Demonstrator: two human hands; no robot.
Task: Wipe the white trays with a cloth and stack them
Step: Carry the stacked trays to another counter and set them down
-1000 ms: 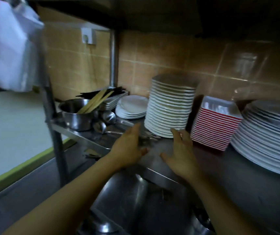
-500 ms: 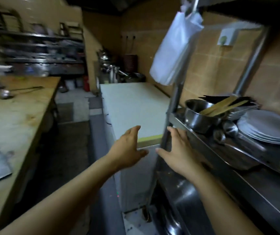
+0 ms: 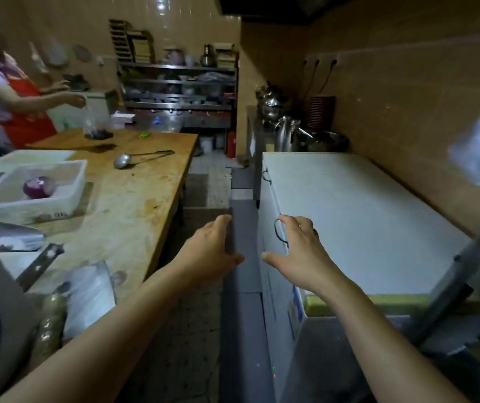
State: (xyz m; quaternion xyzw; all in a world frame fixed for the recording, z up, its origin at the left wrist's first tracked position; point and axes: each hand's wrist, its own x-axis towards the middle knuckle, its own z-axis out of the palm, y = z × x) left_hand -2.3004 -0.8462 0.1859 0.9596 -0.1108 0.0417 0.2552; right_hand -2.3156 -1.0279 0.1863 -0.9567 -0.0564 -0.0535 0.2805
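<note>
My left hand (image 3: pixel 209 251) and my right hand (image 3: pixel 301 253) are held out in front of me, palms facing each other, fingers relaxed, holding nothing. They hover over the aisle floor beside a white chest freezer (image 3: pixel 358 216). A white tray (image 3: pixel 33 190) with a red onion (image 3: pixel 38 187) in it stands on the wooden table (image 3: pixel 125 199) at the left. A second white tray (image 3: pixel 23 157) lies behind it. No cloth is visible.
A metal ladle (image 3: pixel 134 159) lies on the table. A person in a red apron (image 3: pixel 14 100) stands at the far left. A cleaver (image 3: pixel 14 237) and plastic bags lie at the near left. Shelves, pots and kettles (image 3: pixel 273 106) fill the back.
My view has swung left, away from the steel shelf with stacked plates, to the aisle and wooden table. Both hands have kept the same empty, open pose.
</note>
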